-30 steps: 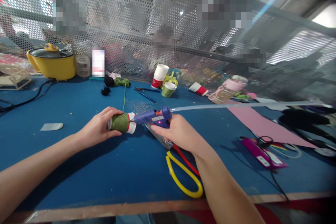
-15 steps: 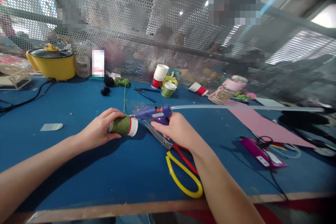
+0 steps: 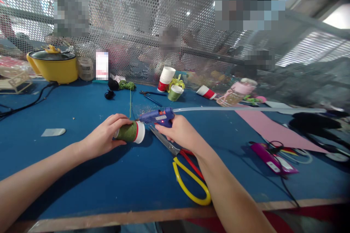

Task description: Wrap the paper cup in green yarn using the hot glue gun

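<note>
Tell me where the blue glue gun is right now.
The blue glue gun is near the middle of the head view, in the right hand, its tip close to the yarn-wrapped cup that the left hand holds.

Matt green yarn wraps the smooth paper cup, and at its two o'clock there's the glue gun in smooth blue plastic! At four, scissors with shiny metal blades; at three, a matt, paper-like pink sheet!
</note>
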A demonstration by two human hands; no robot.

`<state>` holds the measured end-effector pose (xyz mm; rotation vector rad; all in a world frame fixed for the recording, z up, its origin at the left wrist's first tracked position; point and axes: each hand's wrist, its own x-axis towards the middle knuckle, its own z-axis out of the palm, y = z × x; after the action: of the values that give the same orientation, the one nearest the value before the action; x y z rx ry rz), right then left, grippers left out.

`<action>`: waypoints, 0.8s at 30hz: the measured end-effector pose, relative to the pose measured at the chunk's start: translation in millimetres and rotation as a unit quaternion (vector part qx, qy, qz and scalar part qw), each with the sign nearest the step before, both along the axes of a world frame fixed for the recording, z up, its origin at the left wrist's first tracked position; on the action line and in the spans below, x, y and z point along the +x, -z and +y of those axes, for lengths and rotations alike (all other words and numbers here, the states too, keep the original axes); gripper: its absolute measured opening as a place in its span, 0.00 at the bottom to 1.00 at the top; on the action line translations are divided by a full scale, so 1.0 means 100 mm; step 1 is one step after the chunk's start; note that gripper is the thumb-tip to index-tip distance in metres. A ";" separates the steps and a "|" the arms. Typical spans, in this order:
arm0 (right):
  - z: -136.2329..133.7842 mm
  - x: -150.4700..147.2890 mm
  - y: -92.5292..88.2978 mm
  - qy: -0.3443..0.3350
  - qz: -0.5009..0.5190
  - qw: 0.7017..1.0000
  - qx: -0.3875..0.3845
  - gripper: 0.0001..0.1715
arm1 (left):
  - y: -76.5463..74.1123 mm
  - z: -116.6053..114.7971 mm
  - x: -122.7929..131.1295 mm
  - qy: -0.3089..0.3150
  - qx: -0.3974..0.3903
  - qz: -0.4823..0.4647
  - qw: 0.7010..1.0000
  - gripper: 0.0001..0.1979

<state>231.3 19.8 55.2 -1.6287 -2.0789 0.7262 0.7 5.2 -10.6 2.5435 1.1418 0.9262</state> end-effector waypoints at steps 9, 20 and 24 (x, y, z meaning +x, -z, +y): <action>0.07 0.03 0.06 0.007 0.106 0.993 -0.042 0.08 | -0.01 0.00 0.00 -0.014 -0.011 0.011 1.000 0.21; 0.58 0.17 0.46 0.098 0.100 0.990 -0.013 0.14 | 0.00 -0.02 0.02 -0.005 -0.001 0.006 1.000 0.20; 0.67 0.16 0.59 0.108 0.041 0.993 -0.010 0.16 | 0.02 -0.01 0.02 -0.004 0.007 0.011 1.000 0.20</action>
<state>247.2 86.6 -3.6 -1.7696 -1.8097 0.7272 2.2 4.1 -12.2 2.5682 1.1554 0.9134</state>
